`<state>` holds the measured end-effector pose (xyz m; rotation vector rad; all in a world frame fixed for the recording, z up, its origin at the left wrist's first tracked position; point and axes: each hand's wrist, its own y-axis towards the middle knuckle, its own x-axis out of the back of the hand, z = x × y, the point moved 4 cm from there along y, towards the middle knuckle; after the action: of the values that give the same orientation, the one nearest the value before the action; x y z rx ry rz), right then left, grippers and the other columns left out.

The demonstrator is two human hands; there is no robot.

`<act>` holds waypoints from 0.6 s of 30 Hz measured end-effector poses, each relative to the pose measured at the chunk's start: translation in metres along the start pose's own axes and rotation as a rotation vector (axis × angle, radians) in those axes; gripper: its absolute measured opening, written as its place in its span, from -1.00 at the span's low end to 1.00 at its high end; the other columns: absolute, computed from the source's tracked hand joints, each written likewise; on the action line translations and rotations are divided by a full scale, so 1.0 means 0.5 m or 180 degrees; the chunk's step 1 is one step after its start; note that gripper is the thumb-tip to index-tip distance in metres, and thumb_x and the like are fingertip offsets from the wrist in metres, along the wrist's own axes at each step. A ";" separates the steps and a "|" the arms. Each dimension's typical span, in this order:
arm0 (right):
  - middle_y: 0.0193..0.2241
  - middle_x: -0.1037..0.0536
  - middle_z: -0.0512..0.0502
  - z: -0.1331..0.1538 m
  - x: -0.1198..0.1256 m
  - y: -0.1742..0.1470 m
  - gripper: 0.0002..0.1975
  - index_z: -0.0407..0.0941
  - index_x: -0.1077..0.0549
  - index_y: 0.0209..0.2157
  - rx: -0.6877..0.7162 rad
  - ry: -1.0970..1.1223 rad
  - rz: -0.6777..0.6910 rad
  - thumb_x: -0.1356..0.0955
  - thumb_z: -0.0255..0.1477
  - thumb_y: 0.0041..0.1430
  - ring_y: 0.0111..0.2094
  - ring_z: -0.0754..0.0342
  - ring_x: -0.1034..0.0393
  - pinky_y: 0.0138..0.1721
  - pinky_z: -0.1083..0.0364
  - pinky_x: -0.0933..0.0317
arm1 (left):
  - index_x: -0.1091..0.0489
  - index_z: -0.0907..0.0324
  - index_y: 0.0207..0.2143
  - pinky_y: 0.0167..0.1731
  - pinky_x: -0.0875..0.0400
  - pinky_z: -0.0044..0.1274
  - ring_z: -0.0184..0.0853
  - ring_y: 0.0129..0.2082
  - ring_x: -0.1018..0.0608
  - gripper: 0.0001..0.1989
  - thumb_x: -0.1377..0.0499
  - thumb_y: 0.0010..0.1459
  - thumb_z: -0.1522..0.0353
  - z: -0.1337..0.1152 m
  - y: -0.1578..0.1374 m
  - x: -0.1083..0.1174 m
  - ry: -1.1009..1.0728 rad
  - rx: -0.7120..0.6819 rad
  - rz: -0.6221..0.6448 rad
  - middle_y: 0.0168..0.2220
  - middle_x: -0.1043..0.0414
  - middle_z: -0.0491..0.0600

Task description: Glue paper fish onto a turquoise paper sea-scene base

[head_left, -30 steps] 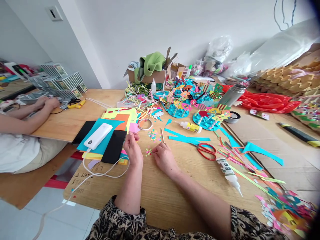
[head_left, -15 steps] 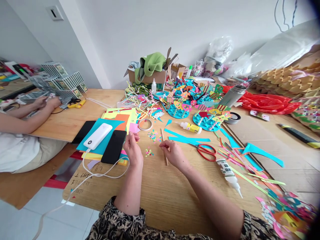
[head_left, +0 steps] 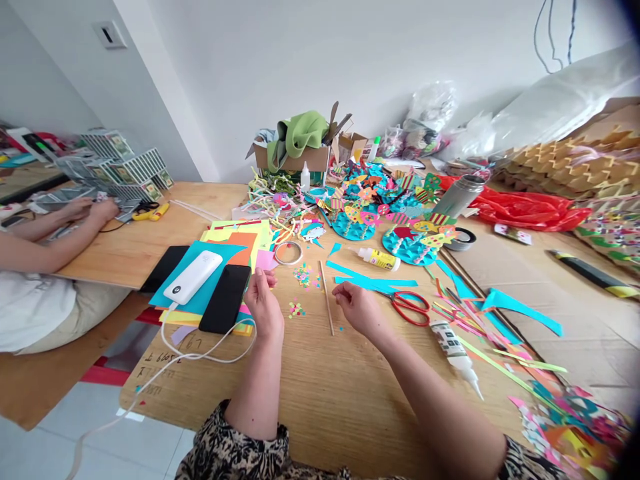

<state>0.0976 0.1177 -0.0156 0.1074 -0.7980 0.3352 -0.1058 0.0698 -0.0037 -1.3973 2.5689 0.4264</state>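
Observation:
My left hand (head_left: 265, 307) is raised by the right edge of a black phone (head_left: 225, 299), its fingers curled together. Whatever they may hold is hidden. My right hand (head_left: 361, 308) hovers over the table with thumb and fingertips pinched, and I cannot make out anything between them. Just left of it a thin wooden stick (head_left: 327, 300) lies on the table, apart from the fingers. Small paper dots lie in two loose piles, a multicoloured one (head_left: 304, 275) and a yellow-green and pink one (head_left: 296, 309). One tiny blue dot (head_left: 341, 328) is right of the stick.
Red-handled scissors (head_left: 410, 308), a yellow-labelled glue bottle (head_left: 380, 259) and a white glue bottle (head_left: 454, 353) lie to the right. A power bank (head_left: 195, 277) rests on coloured paper at left. Behind are blue paper crafts (head_left: 407, 247). A co-worker's hands (head_left: 103, 210) are at far left.
My right hand has moved right, off the wooden stick, and the tiny blue dot now shows beside it. My left hand stays about where it was. The view has shifted slightly.

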 end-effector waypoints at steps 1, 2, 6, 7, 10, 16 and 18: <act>-0.36 -0.60 -0.13 0.002 -0.003 -0.004 -0.79 -0.12 -0.47 -0.34 -0.0017 -0.0380 0.0051 -0.22 -0.57 0.13 -0.32 0.04 -0.48 -0.35 0.13 -0.18 | -0.30 0.19 -0.65 -0.36 -0.34 -0.53 -0.37 -0.41 -0.48 -0.56 -0.11 0.17 0.10 0.000 0.000 0.000 -0.0021 -0.0008 0.0006 -0.50 -0.40 -0.06; -0.34 -0.61 -0.15 0.006 -0.008 -0.008 -0.79 -0.12 -0.47 -0.34 -0.0022 -0.0715 0.0144 -0.21 -0.57 0.14 -0.30 0.01 -0.48 -0.34 0.12 -0.17 | -0.30 0.19 -0.65 -0.36 -0.34 -0.53 -0.37 -0.41 -0.48 -0.56 -0.11 0.17 0.11 -0.001 -0.001 0.000 -0.0038 -0.0015 0.0010 -0.50 -0.40 -0.07; -0.30 -0.61 -0.26 0.026 -0.024 -0.014 -0.78 -0.17 -0.47 -0.29 0.0001 -0.1491 0.0374 -0.20 -0.55 0.19 -0.24 -0.06 -0.49 -0.31 0.09 -0.17 | -0.30 0.19 -0.65 -0.35 -0.33 -0.52 -0.37 -0.41 -0.47 -0.56 -0.11 0.18 0.12 -0.001 -0.003 0.000 -0.0030 0.0005 0.0031 -0.52 -0.39 -0.08; -0.30 -0.60 -0.29 0.031 -0.025 -0.014 -0.77 -0.19 -0.46 -0.28 -0.0011 -0.1593 0.0365 -0.19 -0.53 0.21 -0.23 -0.07 -0.50 -0.31 0.09 -0.17 | -0.30 0.19 -0.65 -0.35 -0.33 -0.52 -0.37 -0.41 -0.47 -0.57 -0.11 0.18 0.13 -0.001 -0.004 0.000 -0.0020 0.0014 0.0040 -0.52 -0.39 -0.08; -0.31 -0.59 -0.37 0.042 -0.032 -0.014 -0.74 -0.24 -0.46 -0.25 -0.0050 -0.1777 0.0399 -0.17 -0.46 0.27 -0.24 -0.11 -0.50 -0.30 0.06 -0.20 | -0.30 0.19 -0.64 -0.34 -0.32 -0.52 -0.36 -0.39 -0.48 -0.57 -0.11 0.19 0.12 0.000 -0.005 0.000 -0.0027 0.0027 0.0066 -0.51 -0.39 -0.07; -0.30 -0.58 -0.38 0.048 -0.038 -0.009 -0.75 -0.25 -0.47 -0.26 0.0069 -0.1948 0.0587 -0.18 -0.49 0.25 -0.21 -0.10 -0.50 -0.24 0.07 -0.21 | -0.29 0.19 -0.64 -0.34 -0.32 -0.54 -0.37 -0.38 -0.47 -0.56 -0.11 0.17 0.11 0.000 -0.006 0.001 -0.0013 0.0039 0.0072 -0.50 -0.38 -0.08; -0.30 -0.59 -0.35 0.048 -0.032 0.003 -0.74 -0.25 -0.47 -0.26 0.0092 -0.1998 0.0533 -0.17 -0.50 0.25 -0.21 -0.08 -0.50 -0.23 0.08 -0.20 | -0.29 0.19 -0.64 -0.35 -0.33 -0.54 -0.38 -0.39 -0.46 -0.56 -0.11 0.17 0.10 0.001 -0.006 0.001 0.0005 0.0050 0.0072 -0.50 -0.38 -0.08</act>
<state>0.0701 0.1099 -0.0105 0.1774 -1.4284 0.4804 -0.1037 0.0681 -0.0046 -1.3649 2.5860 0.4079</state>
